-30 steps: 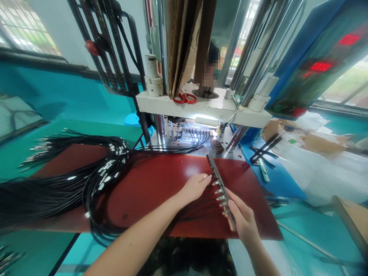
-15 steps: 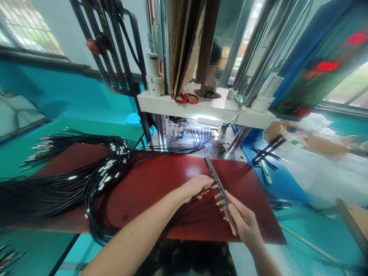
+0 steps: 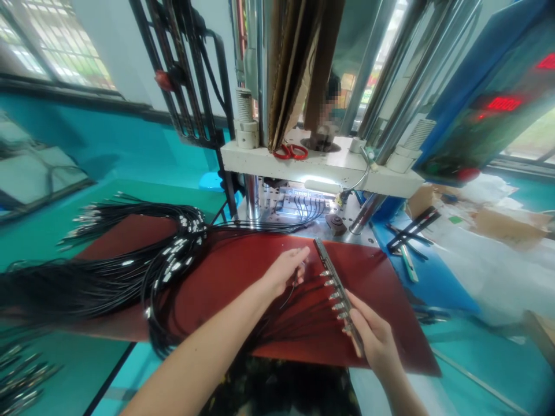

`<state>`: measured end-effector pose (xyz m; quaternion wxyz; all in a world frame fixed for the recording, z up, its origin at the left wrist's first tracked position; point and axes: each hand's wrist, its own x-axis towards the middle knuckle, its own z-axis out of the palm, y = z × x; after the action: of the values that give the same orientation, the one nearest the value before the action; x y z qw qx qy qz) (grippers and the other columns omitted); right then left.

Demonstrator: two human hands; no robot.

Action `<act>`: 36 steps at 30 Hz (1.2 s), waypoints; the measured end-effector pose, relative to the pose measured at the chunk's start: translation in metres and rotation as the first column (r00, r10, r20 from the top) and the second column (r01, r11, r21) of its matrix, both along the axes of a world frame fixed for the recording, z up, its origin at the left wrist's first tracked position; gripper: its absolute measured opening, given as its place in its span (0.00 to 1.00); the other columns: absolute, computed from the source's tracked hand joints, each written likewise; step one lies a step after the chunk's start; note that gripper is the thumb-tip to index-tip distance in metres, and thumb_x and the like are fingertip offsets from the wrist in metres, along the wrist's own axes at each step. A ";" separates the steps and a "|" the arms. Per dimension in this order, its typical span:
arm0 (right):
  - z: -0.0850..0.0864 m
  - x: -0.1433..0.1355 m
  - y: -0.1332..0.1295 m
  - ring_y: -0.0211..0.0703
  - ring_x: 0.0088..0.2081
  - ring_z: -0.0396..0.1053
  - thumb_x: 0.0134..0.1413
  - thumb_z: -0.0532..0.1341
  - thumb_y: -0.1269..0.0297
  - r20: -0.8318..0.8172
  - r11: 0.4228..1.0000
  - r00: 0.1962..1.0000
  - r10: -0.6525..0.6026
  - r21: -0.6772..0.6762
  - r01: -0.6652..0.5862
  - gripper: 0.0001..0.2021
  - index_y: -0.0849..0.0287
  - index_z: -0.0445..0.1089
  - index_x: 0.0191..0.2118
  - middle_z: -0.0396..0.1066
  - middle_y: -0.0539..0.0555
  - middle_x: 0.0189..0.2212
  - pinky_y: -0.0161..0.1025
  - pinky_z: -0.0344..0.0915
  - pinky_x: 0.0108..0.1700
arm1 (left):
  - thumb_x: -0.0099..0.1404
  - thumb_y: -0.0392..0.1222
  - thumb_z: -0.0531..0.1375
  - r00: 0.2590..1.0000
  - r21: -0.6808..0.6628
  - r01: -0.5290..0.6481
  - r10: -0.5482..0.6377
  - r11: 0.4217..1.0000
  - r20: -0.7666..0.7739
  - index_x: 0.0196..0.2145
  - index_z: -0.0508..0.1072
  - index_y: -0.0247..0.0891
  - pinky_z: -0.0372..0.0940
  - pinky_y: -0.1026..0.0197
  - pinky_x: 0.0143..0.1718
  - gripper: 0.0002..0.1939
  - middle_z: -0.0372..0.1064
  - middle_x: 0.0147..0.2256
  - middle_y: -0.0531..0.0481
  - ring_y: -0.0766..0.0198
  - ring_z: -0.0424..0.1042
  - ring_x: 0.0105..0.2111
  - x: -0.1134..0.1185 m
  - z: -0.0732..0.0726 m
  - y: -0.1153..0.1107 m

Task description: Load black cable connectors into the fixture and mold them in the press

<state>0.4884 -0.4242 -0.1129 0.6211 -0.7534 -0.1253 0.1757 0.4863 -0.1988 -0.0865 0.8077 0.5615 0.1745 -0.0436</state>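
Note:
My right hand point(image 3: 373, 330) grips the lower end of a narrow metal bar point(image 3: 333, 276), which slants across the red board. Several silvery cable connectors point(image 3: 335, 296) sit along the bar's left edge, their thin black cables trailing left and down over the board. To the left of the bar, and apart from it, my left hand point(image 3: 287, 269) is closed with the fingertips together. A thin black cable point(image 3: 289, 297) hangs from its fingers; the cable's end is hidden in the hand.
The red board point(image 3: 234, 277) lies before a press with a white crossplate point(image 3: 281, 164) and a lit metal fixture point(image 3: 299, 203). Bundled black cables point(image 3: 173, 257) cover the left. Red-handled scissors point(image 3: 290, 151) rest on the crossplate. Tools point(image 3: 410, 263) lie right on a blue sheet.
My left hand has drawn away from the bar, up and left, with a cable hanging from it. My right hand still holds the bar. The view has shifted slightly.

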 end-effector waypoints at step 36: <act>0.005 -0.009 -0.002 0.30 0.12 0.56 0.48 0.60 0.53 -0.089 0.980 0.988 -0.124 0.147 0.137 0.24 0.59 0.65 0.51 0.69 0.49 0.19 0.29 0.56 0.13 | 0.52 0.56 0.59 0.787 -0.239 0.599 -0.617 0.765 -0.002 0.37 0.68 0.31 0.59 0.63 0.26 0.24 0.68 0.23 0.46 0.63 0.69 0.25 -0.004 0.006 0.001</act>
<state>0.4791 -0.4262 -0.1079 0.6916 -0.7027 -0.0638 0.1543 0.4827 -0.1975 -0.0807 0.8004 0.4902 0.0096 -0.3449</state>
